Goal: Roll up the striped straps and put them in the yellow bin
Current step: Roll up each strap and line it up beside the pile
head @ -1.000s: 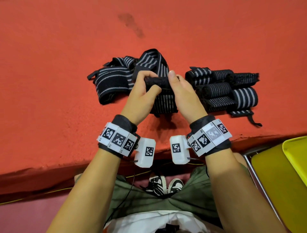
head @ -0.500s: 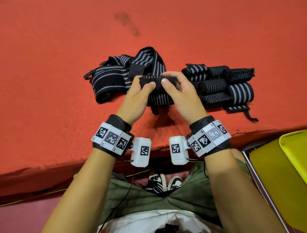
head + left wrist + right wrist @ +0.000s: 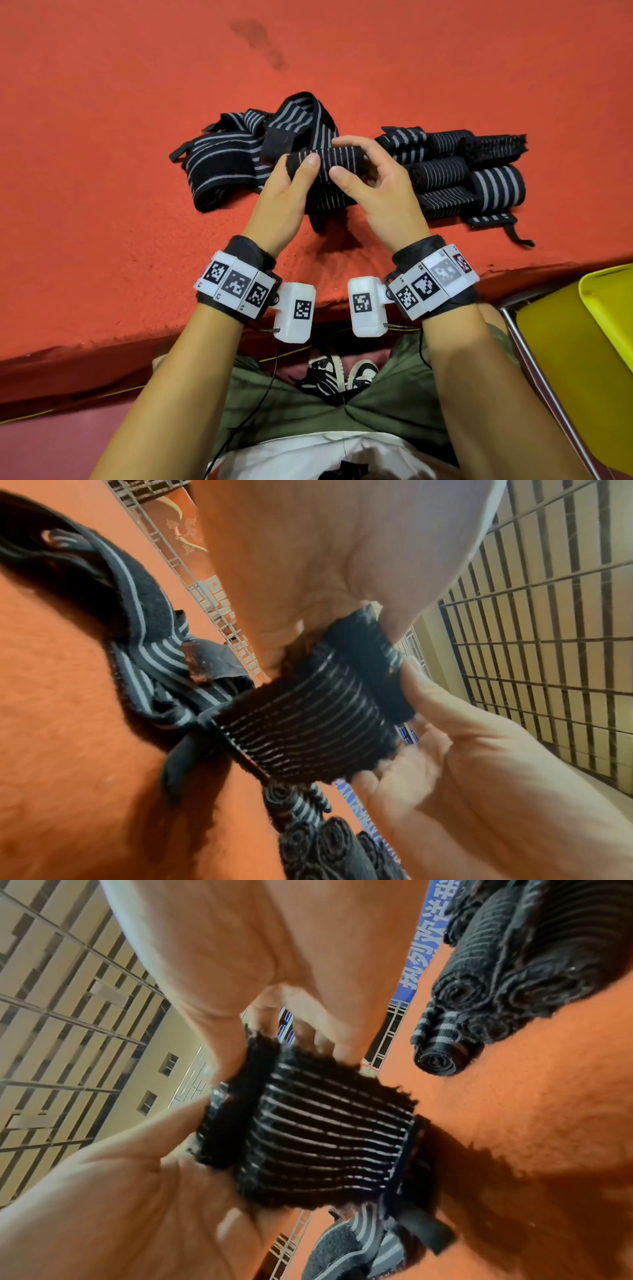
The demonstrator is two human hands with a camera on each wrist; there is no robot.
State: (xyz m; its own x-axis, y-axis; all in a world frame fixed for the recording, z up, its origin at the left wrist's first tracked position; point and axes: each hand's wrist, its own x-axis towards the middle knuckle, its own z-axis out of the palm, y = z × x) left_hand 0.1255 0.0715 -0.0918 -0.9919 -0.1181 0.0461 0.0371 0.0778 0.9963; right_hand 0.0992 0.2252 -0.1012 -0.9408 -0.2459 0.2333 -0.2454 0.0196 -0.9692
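In the head view my left hand (image 3: 301,164) and right hand (image 3: 346,157) hold a partly rolled black strap with thin white stripes (image 3: 337,157) just above the red surface. The left thumb presses on the roll's left end. Over its right end the right fingers curl, with the thumb below. The strap's loose tail (image 3: 325,202) hangs down to the surface. From the left wrist the roll (image 3: 369,669) and the tail (image 3: 301,731) show between both palms. The right wrist view shows the same strap (image 3: 325,1137). The yellow bin (image 3: 603,308) is at the lower right.
A heap of unrolled striped straps (image 3: 233,164) lies left of my hands. Several rolled straps (image 3: 462,171) are stacked to the right, also seen as rolled straps (image 3: 479,988) from the right wrist. The red table's front edge (image 3: 137,342) runs below my wrists.
The roll has turned and grown, so striped fabric now covers its once plain black outside. My right fingers have shifted over the top of it. Both hands keep their hold.
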